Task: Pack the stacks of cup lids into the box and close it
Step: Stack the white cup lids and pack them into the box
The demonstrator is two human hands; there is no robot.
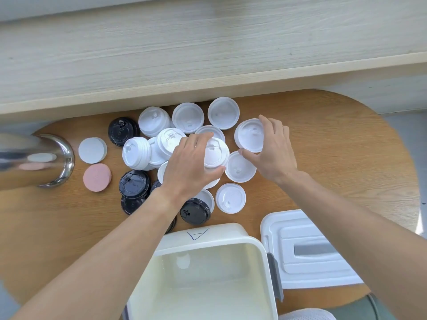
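- Lids in stacks, white and black, sit bunched mid-table on the wooden table (335,158), just beyond the open box (203,280). Nothing packed yet from what I see: box interior looks bare.
- My left hand (189,167) is curled round a white lid stack (216,153), thumb on the near side, fingers over the far rim. I read it as a grasp; can't tell whether the stack is off the table.
- My right hand (270,151) has its fingers curved round the edge of another white stack (250,135), thumb touching the near rim. Also a grasp, looser-looking.
- More white stacks (188,117) stand behind and left of those, some leaning on each other. Black stacks (132,184) lie near-left, one black stack (195,211) just beside the box's far wall, partly under my left forearm.
- Box lid (312,248) lies flat to the right of the box, touching or almost touching its side. Off, ready for closing later.
- Also on the table: a pink disc (97,177) and a pale disc (92,150) at left, next to a shiny metal vessel (34,160). Not part of the job as far as I can judge.
- Step: first pickup, both hands loading at once.
- Next move, my judgement: lift both stacks straight up so they don't shed lids, bring them back over the box rim, set them down upright against a wall to leave room for the rest.
- Risk: the left stack touches neighbours, so pulling it could topple the leaning ones.
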